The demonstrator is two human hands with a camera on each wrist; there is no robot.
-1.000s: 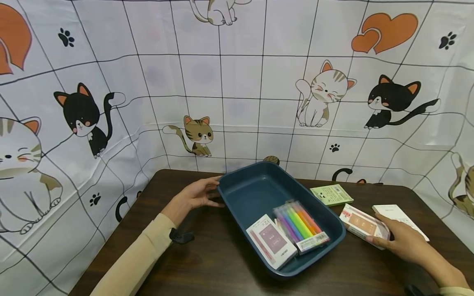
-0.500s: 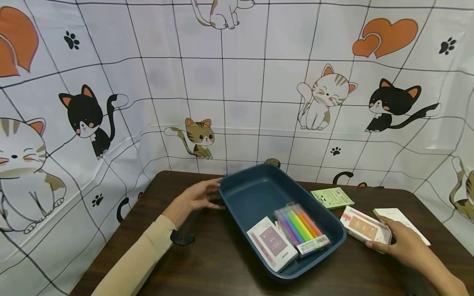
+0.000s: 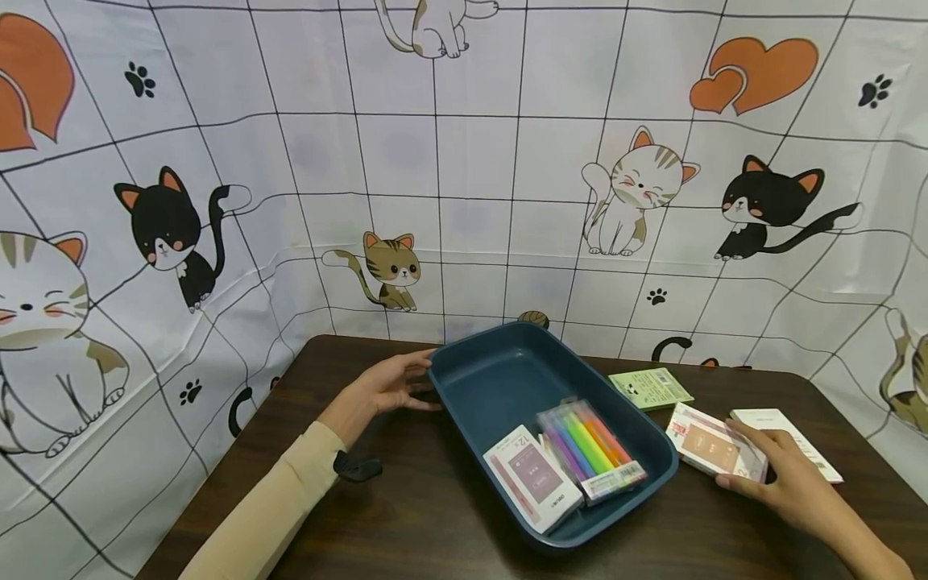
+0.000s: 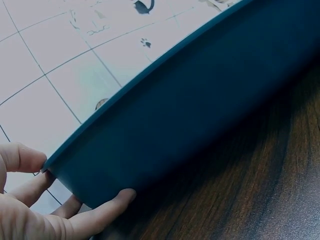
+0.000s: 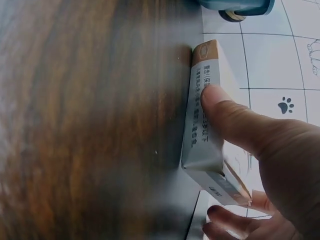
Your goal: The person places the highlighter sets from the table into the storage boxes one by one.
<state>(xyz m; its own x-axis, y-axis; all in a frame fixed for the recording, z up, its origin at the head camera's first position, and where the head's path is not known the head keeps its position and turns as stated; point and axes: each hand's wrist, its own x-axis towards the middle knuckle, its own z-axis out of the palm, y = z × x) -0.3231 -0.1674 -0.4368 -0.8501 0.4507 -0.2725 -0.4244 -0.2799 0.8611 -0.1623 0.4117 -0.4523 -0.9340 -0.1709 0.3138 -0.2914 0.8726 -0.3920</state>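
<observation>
My left hand (image 3: 387,383) holds the left far corner of a dark blue plastic bin (image 3: 474,379). In the left wrist view its thumb lies on the bin's long side wall (image 4: 165,125), and the other fingers are round the corner near the rim. To the right of the bin, my right hand (image 3: 786,475) grips a small white box with an orange-brown panel (image 3: 710,445). The right wrist view shows the thumb pressed on the printed side of this box (image 5: 202,110), which sits at the tabletop. Its other fingers are partly hidden behind the box.
Inside the bin lie a white box with a purple panel (image 3: 532,475) and a clear pack of coloured markers (image 3: 590,447). A green packet (image 3: 650,388) lies behind the bin's right side. Another white box (image 3: 786,435) lies beyond my right hand. A cat-print sheet (image 3: 471,217) hangs behind the dark table (image 3: 406,499).
My right hand's fingers have shifted slightly over the right end of the small box. The left hand and the bin hold their places; the head view has tipped a little.
</observation>
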